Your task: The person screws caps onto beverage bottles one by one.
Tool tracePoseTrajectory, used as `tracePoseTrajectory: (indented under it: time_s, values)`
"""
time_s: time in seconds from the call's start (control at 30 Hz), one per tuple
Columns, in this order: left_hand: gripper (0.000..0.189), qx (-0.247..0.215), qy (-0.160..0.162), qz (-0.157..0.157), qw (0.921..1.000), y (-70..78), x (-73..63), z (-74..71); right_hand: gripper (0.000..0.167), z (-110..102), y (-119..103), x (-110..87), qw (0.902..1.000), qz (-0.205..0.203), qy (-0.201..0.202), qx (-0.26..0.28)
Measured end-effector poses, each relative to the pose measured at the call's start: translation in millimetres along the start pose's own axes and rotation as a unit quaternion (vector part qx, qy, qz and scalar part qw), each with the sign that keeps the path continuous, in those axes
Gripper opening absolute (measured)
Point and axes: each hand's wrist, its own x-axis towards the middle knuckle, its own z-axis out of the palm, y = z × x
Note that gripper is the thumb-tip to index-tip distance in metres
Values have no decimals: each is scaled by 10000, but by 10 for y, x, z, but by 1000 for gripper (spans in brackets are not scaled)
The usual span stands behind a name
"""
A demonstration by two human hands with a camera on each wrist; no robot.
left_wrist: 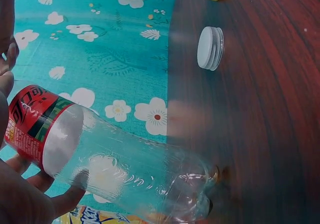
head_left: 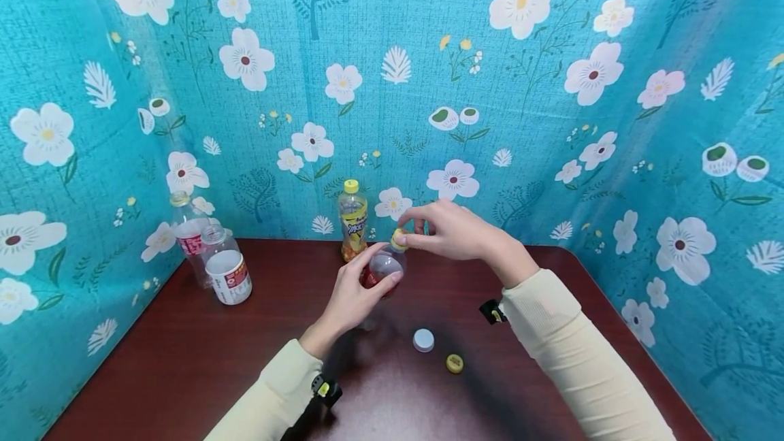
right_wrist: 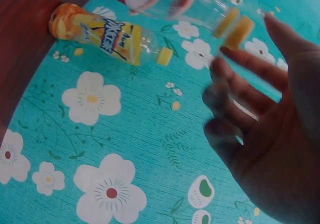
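Note:
A clear plastic bottle (left_wrist: 125, 159) with a red label (left_wrist: 37, 124) is tilted above the table, its base near the tabletop in the left wrist view. My left hand (head_left: 357, 291) grips it around the label. At the bottle's mouth, my right hand (head_left: 456, 231) pinches a yellow bottle cap (right_wrist: 240, 32) between thumb and fingers. A narrow gap shows between this cap and a yellow ring (right_wrist: 226, 23) on the neck. Whether the cap still touches the mouth I cannot tell. The right fingers (right_wrist: 250, 82) look blurred.
A white cap (head_left: 423, 340) and a yellow cap (head_left: 454, 363) lie on the dark red table (head_left: 257, 359). Behind the hands stands a capped bottle with a yellow label (head_left: 353, 223). Two clear bottles, one pink-labelled (head_left: 191, 240) and one white-labelled (head_left: 229, 274), stand at left. A floral curtain (head_left: 380, 39) surrounds the table.

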Motion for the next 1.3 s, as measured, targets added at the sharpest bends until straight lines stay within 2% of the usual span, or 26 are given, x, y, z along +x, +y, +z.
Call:
tracePoseTrajectory:
  time_s: [0.13, 0.23, 0.3, 0.37, 0.5, 0.6, 0.8, 0.93, 1.07, 1.2, 1.3]
  values:
    - [58, 12, -22, 29, 10000, 4, 2, -3, 40, -21, 27, -2, 9978, -415, -459, 237]
    - [59, 4, -48, 39, 10000, 15, 0, 0, 28, 1, 24, 18, 9969, -569, -460, 306]
    - [59, -13, -82, 34, 10000, 21, -4, 5, 18, 22, 13, 34, 9975, -540, -347, 298]
    - [59, -22, -116, 22, 9999, 25, -7, 10, 15, 42, -6, 44, 9988, -399, -190, 189]
    - [61, -36, -159, 6, 9999, 22, -10, 22, 36, 67, -46, 39, 9988, -18, 161, -469]
    - [61, -33, -158, 21, 9999, 17, -11, 26, 37, 64, -46, 22, 9970, 100, 230, -729]
    - [58, 8, -138, 73, 9999, 15, -5, 27, 34, -2, 16, -20, 9988, -392, -295, -43]
    - [57, 53, -101, 67, 9999, 23, 0, 24, 23, -12, 6, -18, 9977, -551, -367, 146]
    - [58, 42, -144, 40, 9999, 31, 0, 21, 18, 22, -41, 5, 9990, -320, -64, -291]
    - [59, -3, -183, 12, 9998, 30, -7, 21, 39, 51, -78, 5, 9945, -84, 264, -1014]
    - [58, -20, -175, -5, 9998, 28, -14, 21, 36, 46, -70, -23, 9933, -69, 235, -1133]
